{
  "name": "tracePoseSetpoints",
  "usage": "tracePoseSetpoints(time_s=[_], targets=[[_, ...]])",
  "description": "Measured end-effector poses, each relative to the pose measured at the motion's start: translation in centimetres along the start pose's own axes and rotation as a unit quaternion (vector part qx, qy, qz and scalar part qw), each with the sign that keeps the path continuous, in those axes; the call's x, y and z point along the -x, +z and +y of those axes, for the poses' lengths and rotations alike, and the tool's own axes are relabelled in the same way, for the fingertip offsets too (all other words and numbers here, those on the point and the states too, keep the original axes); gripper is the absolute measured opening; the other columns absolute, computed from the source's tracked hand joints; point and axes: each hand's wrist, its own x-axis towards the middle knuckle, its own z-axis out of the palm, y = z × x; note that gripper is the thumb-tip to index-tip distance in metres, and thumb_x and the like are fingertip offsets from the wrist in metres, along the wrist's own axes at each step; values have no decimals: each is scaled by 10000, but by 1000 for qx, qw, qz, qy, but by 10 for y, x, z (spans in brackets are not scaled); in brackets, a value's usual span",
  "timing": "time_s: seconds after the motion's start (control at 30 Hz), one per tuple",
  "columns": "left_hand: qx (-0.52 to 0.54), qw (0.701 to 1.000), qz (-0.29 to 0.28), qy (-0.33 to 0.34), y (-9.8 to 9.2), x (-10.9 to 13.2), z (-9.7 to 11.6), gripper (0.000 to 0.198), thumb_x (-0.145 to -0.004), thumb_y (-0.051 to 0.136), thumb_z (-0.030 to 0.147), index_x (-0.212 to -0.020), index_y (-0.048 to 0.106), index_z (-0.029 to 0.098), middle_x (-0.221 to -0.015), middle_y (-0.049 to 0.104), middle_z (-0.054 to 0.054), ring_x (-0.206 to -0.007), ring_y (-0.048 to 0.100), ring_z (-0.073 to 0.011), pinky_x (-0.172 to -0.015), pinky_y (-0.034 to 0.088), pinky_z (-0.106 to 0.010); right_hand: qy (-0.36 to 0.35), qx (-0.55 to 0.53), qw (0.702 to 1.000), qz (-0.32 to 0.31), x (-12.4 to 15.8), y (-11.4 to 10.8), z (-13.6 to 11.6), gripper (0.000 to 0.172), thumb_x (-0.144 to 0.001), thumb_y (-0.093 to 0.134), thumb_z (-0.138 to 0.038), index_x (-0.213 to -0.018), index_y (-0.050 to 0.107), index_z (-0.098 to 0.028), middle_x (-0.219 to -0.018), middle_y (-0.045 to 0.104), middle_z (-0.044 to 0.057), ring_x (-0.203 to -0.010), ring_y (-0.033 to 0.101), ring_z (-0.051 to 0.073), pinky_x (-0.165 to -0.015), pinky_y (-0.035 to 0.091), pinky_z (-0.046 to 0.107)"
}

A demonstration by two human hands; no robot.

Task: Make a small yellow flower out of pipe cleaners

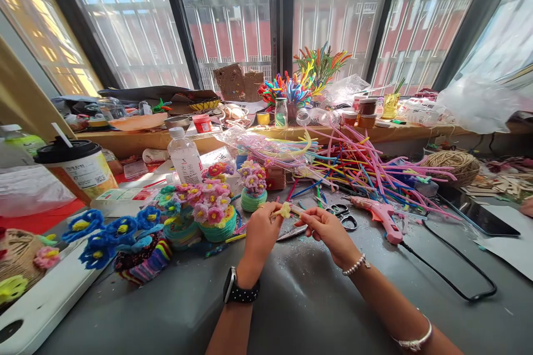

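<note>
A small pale yellow pipe-cleaner flower [285, 210] is pinched at its left side by my left hand [261, 236], above the grey table [287, 305]. My right hand [327, 231] closes thumb and fingers on a pale strip [296, 209] on the flower's right. Whether strip and flower are one piece, I cannot tell. Scissors [348, 222] with black handles lie just beyond my right fingers. Left of my left hand stand a pot of pink pipe-cleaner flowers [212, 205] and a smaller pink-flowered pot [253, 180].
Blue pipe-cleaner flowers [120, 230] in a striped pot stand at left, near a drink cup [79, 166] and a water bottle [184, 155]. Beyond my hands lie loose pipe cleaners [370, 161]. A pink glue gun [381, 216] with its black cord, twine [453, 166] and a phone [478, 211] are at right.
</note>
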Motion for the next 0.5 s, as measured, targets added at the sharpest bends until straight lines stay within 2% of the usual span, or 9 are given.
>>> tracePoseSetpoints(time_s=[0.1, 0.17, 0.33, 0.5], targets=[[128, 990, -44, 48, 1, 2, 2, 204, -722, 440, 301, -804, 572, 169, -809, 612, -30, -761, 539, -144, -647, 380, -211, 15, 2, 1000, -10, 1, 1, -1, 269, -646, 586, -396, -700, 508, -144, -660, 630, 24, -380, 377, 40, -367, 169, 175], [150, 985, -63, 57, 1, 3, 4, 170, -700, 460, 284, -774, 561, 169, -789, 612, -19, -733, 537, -139, -621, 377, -203, 15, -6, 1000, -15, 2, 2, -2, 261, -646, 590, -386, -690, 520, -138, -602, 599, -2, -369, 329, 28, -371, 152, 177], [89, 992, -66, 66, 2, 5, 7, 109, -680, 450, 233, -696, 536, 168, -721, 597, -1, -677, 509, -136, -563, 332, -206, 22, -17, 999, -28, 3, 2, -2, 272, -649, 584, -389, -690, 544, -123, -483, 452, -63, -375, 205, 20, -381, 98, 189], [61, 992, -74, 78, 6, 4, 6, 111, -694, 420, 206, -679, 522, 167, -690, 584, 2, -638, 486, -128, -554, 309, -211, 19, -17, 999, -46, 1, 2, 2, 290, -665, 555, -422, -646, 504, -137, -470, 363, -80, -387, 198, 27, -387, 100, 195]])
